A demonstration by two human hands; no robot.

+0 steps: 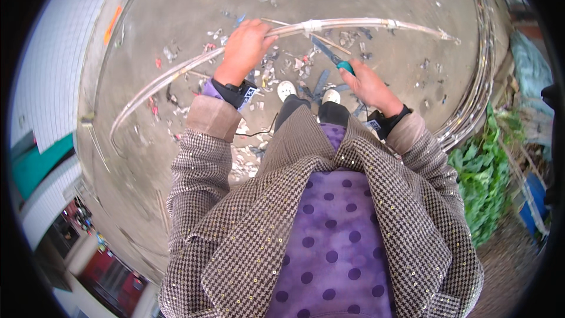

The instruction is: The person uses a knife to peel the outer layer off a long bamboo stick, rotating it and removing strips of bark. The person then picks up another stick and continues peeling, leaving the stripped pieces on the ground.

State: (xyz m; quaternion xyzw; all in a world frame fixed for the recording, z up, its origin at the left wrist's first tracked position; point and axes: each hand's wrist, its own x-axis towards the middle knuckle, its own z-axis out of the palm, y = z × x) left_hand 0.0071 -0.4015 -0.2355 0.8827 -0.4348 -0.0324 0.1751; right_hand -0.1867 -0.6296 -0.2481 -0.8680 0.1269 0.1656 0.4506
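My left hand (244,51) grips a long bundle of thin pale poles (353,23), which spans the view from lower left to upper right and looks bowed. White wrapping (313,26) binds it just right of my grip, and another band sits farther along. In my right hand (373,86) is a knife with a teal handle (345,68). Its dark blade (325,49) points up and left, with the tip just below the white wrapping. I cannot tell whether the tip touches the bundle.
Torn scraps (304,66) litter the concrete ground (185,4) around my white shoes (287,90). At the right lies a thick row of long poles (483,53), beside leafy green plants (481,181). A thin stick (333,44) lies beyond the blade.
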